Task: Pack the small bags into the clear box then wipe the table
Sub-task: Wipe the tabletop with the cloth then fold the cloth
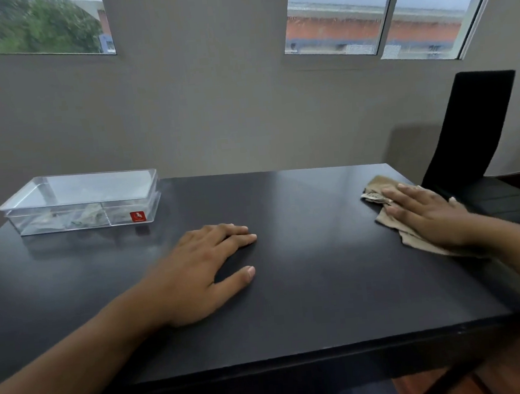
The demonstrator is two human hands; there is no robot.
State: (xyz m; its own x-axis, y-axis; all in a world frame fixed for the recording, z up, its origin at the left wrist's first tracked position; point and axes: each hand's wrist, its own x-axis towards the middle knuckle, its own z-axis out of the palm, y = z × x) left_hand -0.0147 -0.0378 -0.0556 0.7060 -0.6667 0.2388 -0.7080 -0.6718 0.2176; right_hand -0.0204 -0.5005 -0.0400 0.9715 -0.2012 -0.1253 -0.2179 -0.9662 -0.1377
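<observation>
The clear box (143,189) stands at the table's far left with its lid on and a red sticker on the front. Several small bags (87,216) lie inside it, seen through the wall. My left hand (205,272) rests flat, palm down, on the black table (324,286) near the middle, holding nothing. My right hand (425,209) presses flat on a tan cloth (378,185) at the table's far right edge, fingers spread over it.
A black chair (471,125) stands just beyond the table's right edge, close to the cloth. A grey wall with two windows runs behind the table. The table's front edge is near me.
</observation>
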